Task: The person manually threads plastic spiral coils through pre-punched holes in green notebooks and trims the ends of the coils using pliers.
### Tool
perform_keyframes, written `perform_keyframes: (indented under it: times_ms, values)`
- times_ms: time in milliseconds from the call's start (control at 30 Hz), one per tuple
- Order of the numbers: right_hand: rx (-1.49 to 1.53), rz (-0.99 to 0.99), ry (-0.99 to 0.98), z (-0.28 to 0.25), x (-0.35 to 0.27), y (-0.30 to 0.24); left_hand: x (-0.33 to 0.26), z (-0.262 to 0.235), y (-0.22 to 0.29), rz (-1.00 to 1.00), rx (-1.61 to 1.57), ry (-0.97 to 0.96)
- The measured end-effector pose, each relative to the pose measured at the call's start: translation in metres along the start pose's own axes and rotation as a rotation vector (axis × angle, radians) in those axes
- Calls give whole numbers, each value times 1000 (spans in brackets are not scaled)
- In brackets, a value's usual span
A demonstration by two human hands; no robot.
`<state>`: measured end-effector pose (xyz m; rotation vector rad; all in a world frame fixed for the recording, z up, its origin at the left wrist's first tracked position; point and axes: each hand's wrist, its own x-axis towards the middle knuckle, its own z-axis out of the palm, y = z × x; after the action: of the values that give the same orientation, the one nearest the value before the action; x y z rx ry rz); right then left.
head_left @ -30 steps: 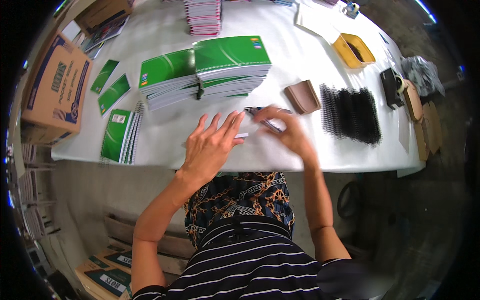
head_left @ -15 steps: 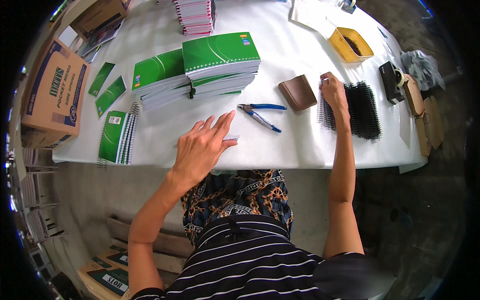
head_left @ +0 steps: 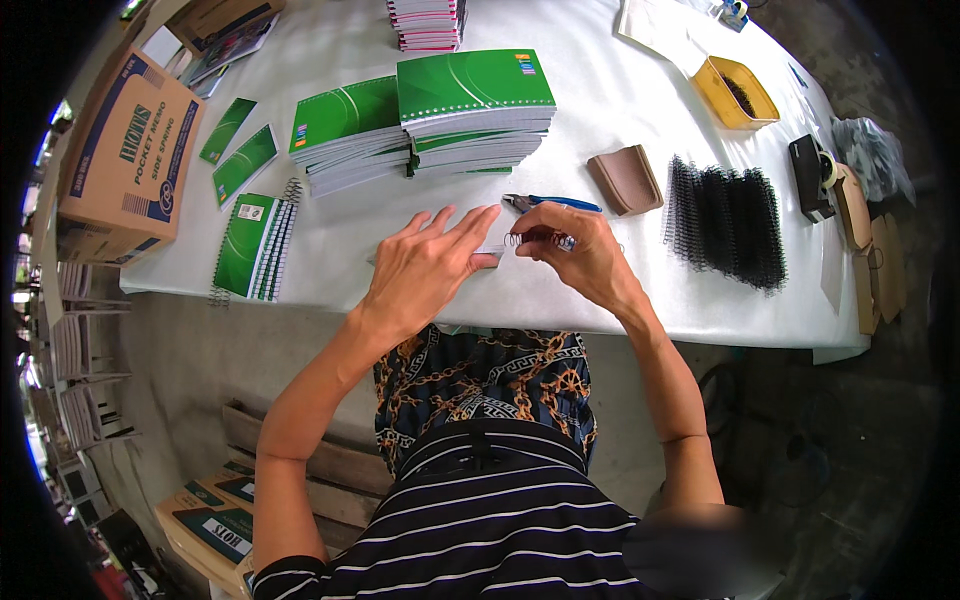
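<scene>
My left hand (head_left: 425,265) rests near the table's front edge, fingers stretched out and thumb apart. A small pad of paper (head_left: 492,250) lies beneath it, mostly hidden by the palm. Just to the right, my right hand (head_left: 585,255) pinches a thin spiral binding coil (head_left: 512,240), whose loops point toward the pad's edge; fingers cover much of the coil. Blue-handled pliers (head_left: 570,202) lie partly behind the right hand. Farther right is a bundle of dark spiral coils (head_left: 725,228). A brown curved block (head_left: 627,180) sits between pliers and bundle.
Stacks of green notebooks (head_left: 475,90) stand mid-table. At left lie spiral-bound green notebooks (head_left: 245,240), loose green covers (head_left: 245,165) and a cardboard box (head_left: 130,160). A yellow tub (head_left: 765,110) and a black tape dispenser (head_left: 808,180) are on the right.
My right hand has come from the coil bundle back beside my left hand, now with a spiral coil in its fingers. The left hand stays over the pad.
</scene>
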<state>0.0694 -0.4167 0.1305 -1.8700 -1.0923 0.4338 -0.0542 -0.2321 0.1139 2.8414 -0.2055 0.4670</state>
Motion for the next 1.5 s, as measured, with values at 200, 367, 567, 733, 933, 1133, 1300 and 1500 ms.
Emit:
perform_keyframes:
  times_ms: [200, 367, 567, 733, 933, 1133, 1300, 1500]
  values:
    - [81, -68, -7, 7, 3, 5, 2, -1, -1, 2, 20, 4]
    - [10, 123, -218, -4, 0, -2, 1, 0, -3, -14, 9, -4]
    - [-466, -213, 5, 0, -7, -9, 3, 0, 2, -37, 10, 9]
    - [-406, -141, 11, 9, -7, -22, 5, 1, 6, 28, 22, 92]
    - [-332, -217, -153, -48, 4, 21, -1, -16, -1, 93, -80, -295]
    - [-791, 359, -294, -115, 19, 80, -8, -15, 11, 103, -20, -238]
    - [-909, 205, -329, -135, 16, 100, -7, -20, 4, 146, -127, -339]
    - [151, -33, -516, -112, 23, 33, -11, -21, -7, 14, -1, -47]
